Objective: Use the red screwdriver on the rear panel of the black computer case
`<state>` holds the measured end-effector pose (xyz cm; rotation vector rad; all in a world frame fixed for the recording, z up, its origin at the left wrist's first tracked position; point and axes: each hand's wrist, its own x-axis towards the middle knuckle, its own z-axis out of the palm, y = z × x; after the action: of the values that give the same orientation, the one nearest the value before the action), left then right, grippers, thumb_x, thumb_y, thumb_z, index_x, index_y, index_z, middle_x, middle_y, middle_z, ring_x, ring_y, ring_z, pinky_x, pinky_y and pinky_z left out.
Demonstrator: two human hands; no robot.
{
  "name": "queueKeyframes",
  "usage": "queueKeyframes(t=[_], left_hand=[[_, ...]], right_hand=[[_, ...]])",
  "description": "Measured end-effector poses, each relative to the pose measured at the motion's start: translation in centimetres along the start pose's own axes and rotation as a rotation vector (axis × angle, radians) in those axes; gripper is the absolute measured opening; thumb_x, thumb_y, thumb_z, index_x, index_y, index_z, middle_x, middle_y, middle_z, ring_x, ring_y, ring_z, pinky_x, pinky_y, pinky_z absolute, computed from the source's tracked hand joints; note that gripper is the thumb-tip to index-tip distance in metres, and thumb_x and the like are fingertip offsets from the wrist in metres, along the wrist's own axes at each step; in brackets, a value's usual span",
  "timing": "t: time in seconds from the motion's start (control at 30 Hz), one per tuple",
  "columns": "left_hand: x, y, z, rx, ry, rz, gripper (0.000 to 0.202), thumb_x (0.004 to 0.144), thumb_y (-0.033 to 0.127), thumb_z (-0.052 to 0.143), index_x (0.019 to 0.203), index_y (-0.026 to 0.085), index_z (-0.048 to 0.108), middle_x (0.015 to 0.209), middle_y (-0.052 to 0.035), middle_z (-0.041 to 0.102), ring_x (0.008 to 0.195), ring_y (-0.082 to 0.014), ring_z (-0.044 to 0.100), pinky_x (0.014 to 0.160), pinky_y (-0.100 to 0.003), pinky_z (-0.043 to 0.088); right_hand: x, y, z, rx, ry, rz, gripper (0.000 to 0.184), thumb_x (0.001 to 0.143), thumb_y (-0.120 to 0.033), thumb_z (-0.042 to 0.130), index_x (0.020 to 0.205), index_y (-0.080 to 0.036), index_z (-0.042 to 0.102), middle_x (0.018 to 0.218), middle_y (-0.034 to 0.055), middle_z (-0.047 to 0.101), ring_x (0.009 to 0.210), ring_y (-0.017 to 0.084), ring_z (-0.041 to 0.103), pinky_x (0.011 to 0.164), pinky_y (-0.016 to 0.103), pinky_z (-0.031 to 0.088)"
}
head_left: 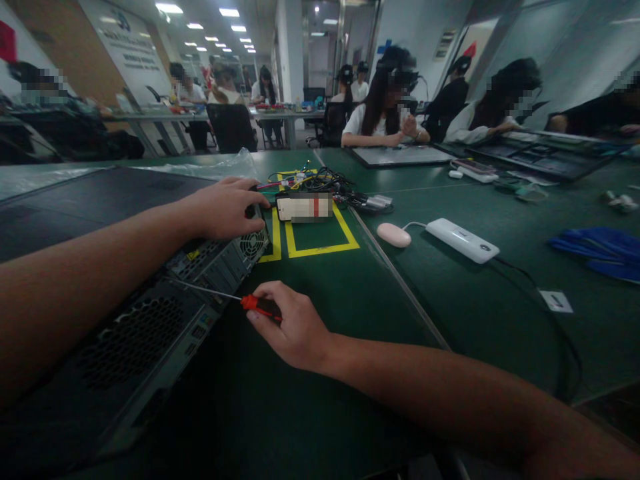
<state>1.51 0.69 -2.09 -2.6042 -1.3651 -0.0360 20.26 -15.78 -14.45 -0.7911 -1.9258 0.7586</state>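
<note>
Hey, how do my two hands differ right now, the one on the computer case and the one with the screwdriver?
The left hand lies palm down on top of the computer case. The right hand is lower, in front of the case, over the green table. The left hand holds no tool, while the right hand is closed on a red-handled screwdriver whose shaft points at the case's back panel. Both are bare.

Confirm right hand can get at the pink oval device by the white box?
Probably yes: only bare green table lies between right hand and the pink oval device. But the hand is shut on the red-handled screwdriver, so no free grip.
</note>
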Motion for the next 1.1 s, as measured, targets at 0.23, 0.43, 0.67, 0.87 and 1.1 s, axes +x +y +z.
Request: queueKeyframes(t=[0.23,0.43,0.67,0.87,1.1], left_hand=[[-0.01,0.11,-0.18,0.000,0.002,0.005,0.061,0.089,0.055,0.055,0.139,0.027,0.073,0.161,-0.0101,0.056,0.151,-0.0397,0.047,0.127,-0.053,0.033],[-0.10,0.47,-0.50,0.005,-0.014,-0.004,0.063,0.089,0.056,0.054,0.141,0.025,0.072,0.161,-0.0118,0.055,0.151,-0.0394,0.048,0.128,-0.052,0.033],[-0.21,0.66,-0.69,0.015,-0.026,-0.010,0.062,0.090,0.054,0.052,0.141,0.025,0.072,0.161,-0.0113,0.056,0.151,-0.0389,0.047,0.128,-0.051,0.033],[-0.16,0.33,-0.43,0.012,-0.027,-0.006,0.062,0.090,0.055,0.052,0.142,0.028,0.071,0.164,-0.0088,0.054,0.151,-0.0391,0.046,0.127,-0.054,0.033],[-0.18,0.35,-0.46,-0.006,-0.013,-0.008,0.061,0.090,0.056,0.053,0.141,0.029,0.072,0.163,-0.0083,0.055,0.151,-0.0388,0.047,0.127,-0.052,0.033]], right_hand=[[0.06,-0.04,0.02,0.008,0.005,0.008,0.018,0.104,-0.035,0.063,0.117,-0.022,0.059,0.107,0.0055,0.073,0.093,0.020,0.070,0.088,0.037,0.058],[0.04,-0.08,-0.07,0.010,-0.002,0.007,0.019,0.104,-0.035,0.063,0.117,-0.022,0.059,0.107,0.0057,0.072,0.091,0.019,0.069,0.087,0.037,0.058],[0.08,-0.30,-0.21,0.017,-0.010,0.020,0.020,0.105,-0.036,0.063,0.117,-0.021,0.060,0.107,0.0060,0.072,0.093,0.020,0.070,0.086,0.037,0.058],[0.08,-0.32,-0.18,-0.008,-0.008,0.033,0.020,0.104,-0.037,0.063,0.117,-0.022,0.060,0.108,0.0058,0.073,0.091,0.020,0.069,0.086,0.036,0.058],[-0.03,-0.08,-0.03,-0.012,0.025,-0.010,0.023,0.104,-0.040,0.061,0.117,-0.021,0.062,0.106,0.0066,0.073,0.090,0.020,0.068,0.085,0.036,0.057]])
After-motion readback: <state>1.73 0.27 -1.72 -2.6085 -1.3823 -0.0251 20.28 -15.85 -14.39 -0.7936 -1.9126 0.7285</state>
